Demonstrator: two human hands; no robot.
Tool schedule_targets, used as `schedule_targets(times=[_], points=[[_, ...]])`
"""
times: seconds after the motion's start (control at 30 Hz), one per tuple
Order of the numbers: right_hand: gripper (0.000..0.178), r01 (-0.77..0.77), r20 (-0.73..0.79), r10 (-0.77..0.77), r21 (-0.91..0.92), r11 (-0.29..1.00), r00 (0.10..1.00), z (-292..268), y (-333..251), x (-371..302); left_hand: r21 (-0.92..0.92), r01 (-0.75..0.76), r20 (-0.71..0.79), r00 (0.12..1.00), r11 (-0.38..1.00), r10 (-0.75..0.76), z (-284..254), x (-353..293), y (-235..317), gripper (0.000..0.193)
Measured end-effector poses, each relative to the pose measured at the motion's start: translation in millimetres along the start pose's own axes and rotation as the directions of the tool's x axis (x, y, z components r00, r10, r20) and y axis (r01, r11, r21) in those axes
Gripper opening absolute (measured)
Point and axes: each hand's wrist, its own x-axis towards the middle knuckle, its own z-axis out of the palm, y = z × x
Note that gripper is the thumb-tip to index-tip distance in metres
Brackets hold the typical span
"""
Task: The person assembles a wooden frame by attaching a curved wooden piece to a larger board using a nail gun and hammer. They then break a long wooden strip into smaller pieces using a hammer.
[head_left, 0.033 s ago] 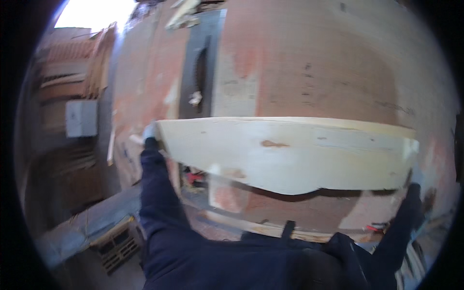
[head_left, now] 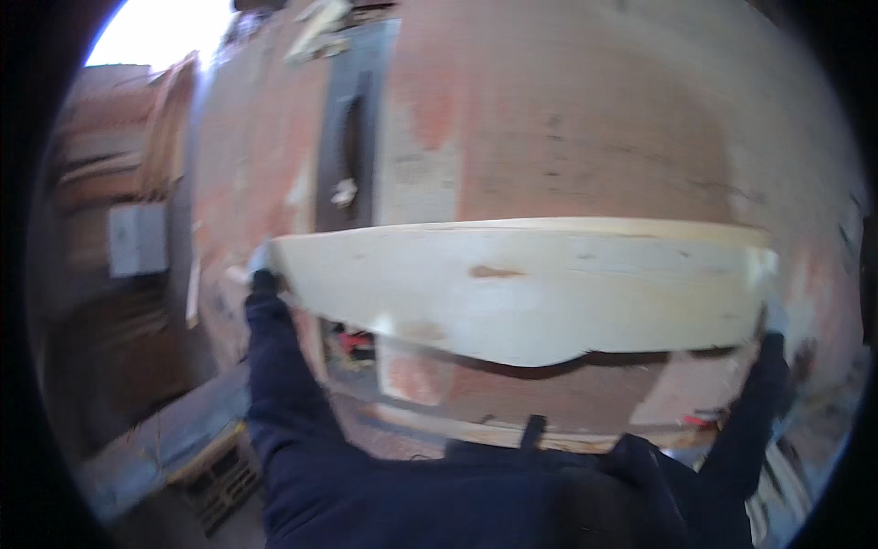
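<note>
A long pale wooden board [head_left: 512,293] lies crosswise before me, between my two hands. Its far edge is nearly straight, while the near edge is wavy and dark in places. A brown knot marks its middle. My left hand [head_left: 262,258], in a light glove, is closed around the board's left end. At the opposite end, my right hand [head_left: 775,309] grips the board, its fingers partly hidden and blurred. Beyond the board's left part, a saw blade [head_left: 350,137] stands in a slot of a dark metal plate [head_left: 366,119] set into the worn bench top [head_left: 585,137].
Wood scraps [head_left: 320,32] lie at the plate's far end, with a small chip [head_left: 344,192] beside the blade. A grey box [head_left: 137,240] and stacked timber [head_left: 110,137] are at the left. Something red [head_left: 355,343] shows under the board, and a crate [head_left: 215,489] sits lower left.
The whole view has shifted slightly, so the bench, board and hands all appear a little farther left. Both hands keep their grip, and the board's place relative to the blade looks about the same.
</note>
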Motion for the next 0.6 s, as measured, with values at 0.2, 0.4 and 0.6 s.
schedule_targets(times=[0.2, 0.4, 0.6], points=[[0.041, 0.183, 0.015, -0.195, -0.424, 0.887, 0.981, 12, -41, -10, -0.606, 0.423, 0.358, 0.901, 0.674, -0.244, 9, 43, -37, 0.081], [0.045, 0.075, -0.068, -0.101, -0.317, 0.945, 0.993, -2, -99, -52, -0.476, 0.641, 0.275, 0.759, 0.602, -0.590, -19, 39, -37, 0.086], [0.048, -0.327, -0.068, 0.321, -0.275, 0.904, 0.945, -28, -153, -61, -0.471, 0.633, 0.218, 0.759, 0.615, -0.613, -24, 24, -32, 0.091]])
